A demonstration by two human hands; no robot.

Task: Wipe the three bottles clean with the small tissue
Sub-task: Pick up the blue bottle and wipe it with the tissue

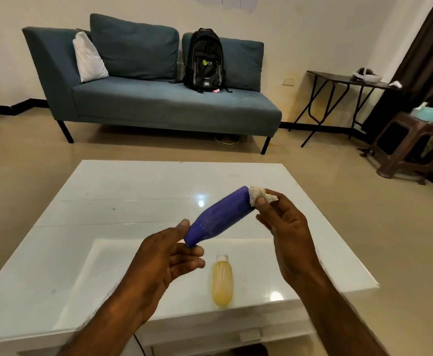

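Observation:
A purple bottle (219, 217) is held tilted in the air above the white table (122, 201). My left hand (169, 255) grips its lower end between thumb and fingers. My right hand (284, 227) pinches a small crumpled white tissue (257, 195) against the bottle's upper end. A yellow bottle (222, 283) with a clear cap lies flat on the table below the hands. No third bottle is in view.
A blue sofa (158, 98) with a black backpack (205, 60) and a white pillow stands beyond the table. At the right are a dark folding table (343, 80) and a brown stool (410, 147) with a tissue box on it.

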